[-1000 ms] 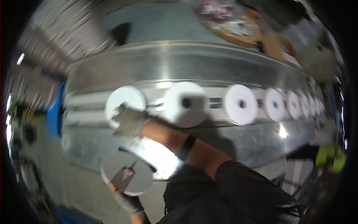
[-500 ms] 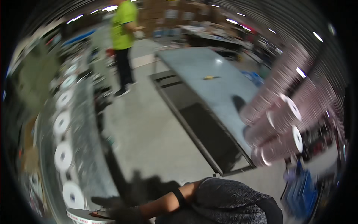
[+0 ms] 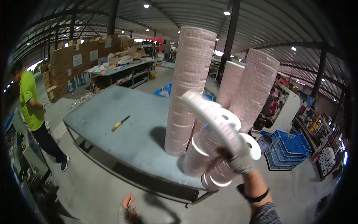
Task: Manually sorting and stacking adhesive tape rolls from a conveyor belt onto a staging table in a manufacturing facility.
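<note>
My right hand (image 3: pixel 238 159), in a grey glove, grips the lower end of a wide white tape roll (image 3: pixel 212 121) with reddish print. Blurred by motion, the roll is tilted edge-on in front of the short stacks of rolls. One short stack (image 3: pixel 194 158) and another leaning stack (image 3: pixel 216 176) sit at the table's right end. Behind them rises a tall pinkish stack (image 3: pixel 189 89). My left hand (image 3: pixel 128 208) hangs low in front of the table, partly gloved, its bare fingers apart and holding nothing.
A yellow-handled knife (image 3: pixel 120 123) lies on the grey table (image 3: pixel 97 108). More tall roll stacks (image 3: pixel 255 84) stand on the right. Blue crates (image 3: pixel 285 149) are on the floor beyond. At the far left, a person in a yellow-green shirt (image 3: pixel 31 100) stands by machinery.
My view has swung from the row of rolls on the left to the table. My right hand has come from the lower left up to the stacks, carrying a tape roll. My left hand has appeared.
</note>
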A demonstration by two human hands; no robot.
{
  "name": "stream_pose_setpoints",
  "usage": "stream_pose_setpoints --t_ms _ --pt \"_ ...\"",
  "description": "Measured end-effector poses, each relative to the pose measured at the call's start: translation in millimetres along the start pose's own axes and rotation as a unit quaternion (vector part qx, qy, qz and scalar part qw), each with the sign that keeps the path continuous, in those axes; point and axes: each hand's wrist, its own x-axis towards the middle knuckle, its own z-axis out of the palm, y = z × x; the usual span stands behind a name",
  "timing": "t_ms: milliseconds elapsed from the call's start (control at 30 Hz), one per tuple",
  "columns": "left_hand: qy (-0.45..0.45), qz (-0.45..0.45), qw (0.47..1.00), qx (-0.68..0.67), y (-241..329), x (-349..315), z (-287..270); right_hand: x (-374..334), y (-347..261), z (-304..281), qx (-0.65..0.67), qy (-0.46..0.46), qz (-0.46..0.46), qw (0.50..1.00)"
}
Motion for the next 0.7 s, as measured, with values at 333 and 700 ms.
stream_pose_setpoints --t_ms 333,700 --pt "-0.121 -0.088 0.981 0.125 -51.0 345.3 75.5 295.3 -7.9 -152.1 -0.368 0.262 -0.131 0.882" --pt "-0.148 -0.332 0.931 0.020 -317.2 597.7 198.6 491.4 26.2 -147.6 -0.231 0.136 0.007 0.963"
